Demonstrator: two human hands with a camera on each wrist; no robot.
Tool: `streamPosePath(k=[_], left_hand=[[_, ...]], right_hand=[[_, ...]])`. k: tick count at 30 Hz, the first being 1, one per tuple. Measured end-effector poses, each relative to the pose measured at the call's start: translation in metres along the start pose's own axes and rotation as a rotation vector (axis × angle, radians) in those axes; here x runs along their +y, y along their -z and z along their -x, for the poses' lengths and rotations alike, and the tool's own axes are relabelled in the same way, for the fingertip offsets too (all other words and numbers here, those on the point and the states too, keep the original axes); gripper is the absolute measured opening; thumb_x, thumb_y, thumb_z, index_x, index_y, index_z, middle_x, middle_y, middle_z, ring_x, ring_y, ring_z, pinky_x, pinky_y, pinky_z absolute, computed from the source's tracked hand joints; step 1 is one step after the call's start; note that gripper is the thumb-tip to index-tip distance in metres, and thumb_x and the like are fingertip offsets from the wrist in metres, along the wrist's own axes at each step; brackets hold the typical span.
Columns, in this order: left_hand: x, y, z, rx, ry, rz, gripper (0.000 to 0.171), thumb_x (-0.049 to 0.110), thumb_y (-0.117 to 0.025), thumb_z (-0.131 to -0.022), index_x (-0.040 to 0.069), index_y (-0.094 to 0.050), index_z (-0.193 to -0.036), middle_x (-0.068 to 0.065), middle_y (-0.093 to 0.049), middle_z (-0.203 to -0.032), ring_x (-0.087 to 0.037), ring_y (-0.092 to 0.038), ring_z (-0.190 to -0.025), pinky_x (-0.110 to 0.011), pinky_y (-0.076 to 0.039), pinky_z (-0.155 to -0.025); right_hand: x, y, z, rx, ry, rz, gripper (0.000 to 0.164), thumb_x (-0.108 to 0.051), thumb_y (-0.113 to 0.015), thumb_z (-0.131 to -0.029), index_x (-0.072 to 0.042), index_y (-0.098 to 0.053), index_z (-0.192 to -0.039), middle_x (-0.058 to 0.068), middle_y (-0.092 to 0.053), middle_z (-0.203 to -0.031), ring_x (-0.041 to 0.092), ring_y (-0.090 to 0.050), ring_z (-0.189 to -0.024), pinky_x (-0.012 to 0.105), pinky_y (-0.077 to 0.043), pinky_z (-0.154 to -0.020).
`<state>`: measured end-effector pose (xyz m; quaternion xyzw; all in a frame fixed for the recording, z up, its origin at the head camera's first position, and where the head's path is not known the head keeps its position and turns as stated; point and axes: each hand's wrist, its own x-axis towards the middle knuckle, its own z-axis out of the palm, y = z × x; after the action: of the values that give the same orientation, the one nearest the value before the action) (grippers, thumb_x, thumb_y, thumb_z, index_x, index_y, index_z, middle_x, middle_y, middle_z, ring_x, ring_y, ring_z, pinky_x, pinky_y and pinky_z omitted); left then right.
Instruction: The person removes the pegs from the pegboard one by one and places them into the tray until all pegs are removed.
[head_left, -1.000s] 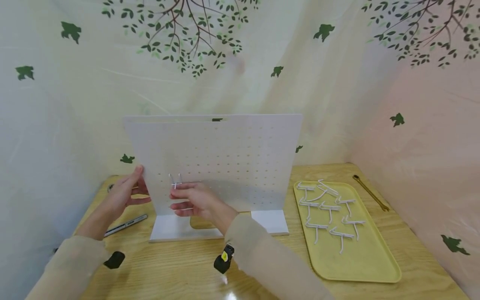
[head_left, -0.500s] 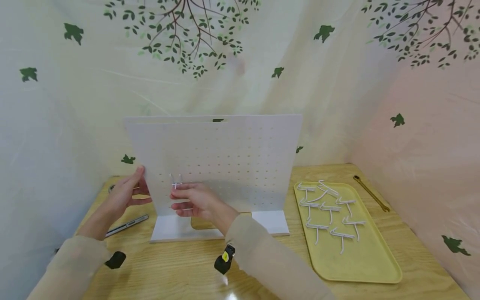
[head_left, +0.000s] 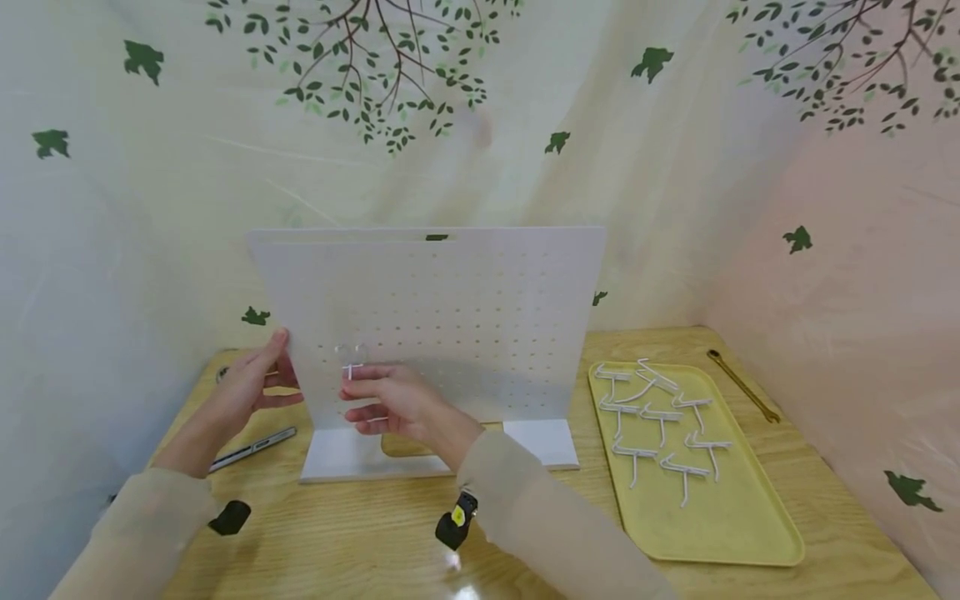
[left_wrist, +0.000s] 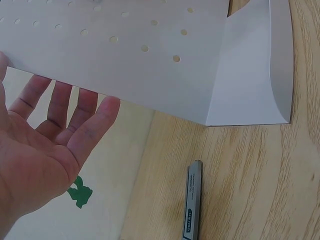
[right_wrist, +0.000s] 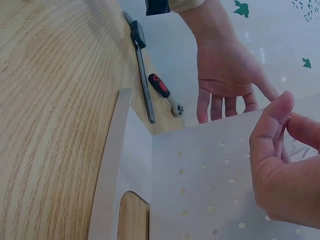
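A white pegboard (head_left: 465, 292) stands upright on the table on a white foot. At its left edge, my left hand (head_left: 243, 387) grips the board, thumb in front and fingers reaching behind; the left wrist view shows those fingers (left_wrist: 82, 107) along the edge. My right hand (head_left: 401, 404) pinches a white wire pegboard hook (head_left: 351, 368) between thumb and fingertips, at the lower left of the board's front. Its two prongs point up close to the holes. Part of the hook is hidden by the fingers.
A yellow tray (head_left: 720, 517) at the right carries several white wire hooks (head_left: 660, 417). Beyond it lies a combination wrench (head_left: 742, 386). Left of the board are a grey utility knife (left_wrist: 193, 200) and a ratchet wrench (right_wrist: 160, 86) with a red and black handle.
The hook's prongs look fainter and rounder against the board than before, its crossbar nearly in the same place. Both hands keep their holds; the view shifts slightly.
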<state>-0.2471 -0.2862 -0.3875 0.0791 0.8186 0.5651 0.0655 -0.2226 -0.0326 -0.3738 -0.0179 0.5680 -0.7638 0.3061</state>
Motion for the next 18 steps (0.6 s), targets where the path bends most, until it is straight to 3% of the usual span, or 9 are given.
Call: streamPosePath(k=[3, 10, 18], left_hand=[[0.0, 0.001, -0.001, -0.005, -0.004, 0.006, 0.074, 0.062, -0.031, -0.105, -0.005, -0.051, -0.132, -0.015, -0.062, -0.112, -0.019, -0.068, -0.096, -0.05, -0.059, -0.084], [-0.003, 0.002, -0.007, -0.016, -0.011, 0.012, 0.072, 0.063, -0.031, -0.104, -0.003, -0.054, -0.124, -0.015, -0.062, -0.112, -0.019, -0.068, -0.097, -0.047, -0.06, -0.083], [-0.005, 0.004, -0.012, -0.018, -0.02, 0.005, 0.073, 0.063, -0.031, -0.104, -0.004, -0.054, -0.123, -0.015, -0.061, -0.113, -0.019, -0.068, -0.097, -0.046, -0.06, -0.083]], right_hand=[[-0.002, 0.002, 0.002, -0.017, 0.021, 0.019, 0.032, -0.012, -0.068, -0.098, -0.004, -0.065, -0.128, 0.006, -0.07, -0.098, 0.017, -0.067, -0.07, 0.025, -0.058, -0.059], [-0.007, 0.015, 0.013, -0.046, 0.118, 0.148, 0.036, -0.013, -0.068, -0.099, -0.002, -0.062, -0.132, 0.015, -0.07, -0.111, 0.014, -0.067, -0.067, 0.025, -0.058, -0.058], [-0.021, 0.035, 0.025, -0.016, 0.25, 0.247, 0.036, -0.021, -0.067, -0.1, 0.001, -0.062, -0.128, 0.013, -0.07, -0.102, 0.016, -0.067, -0.069, 0.029, -0.06, -0.062]])
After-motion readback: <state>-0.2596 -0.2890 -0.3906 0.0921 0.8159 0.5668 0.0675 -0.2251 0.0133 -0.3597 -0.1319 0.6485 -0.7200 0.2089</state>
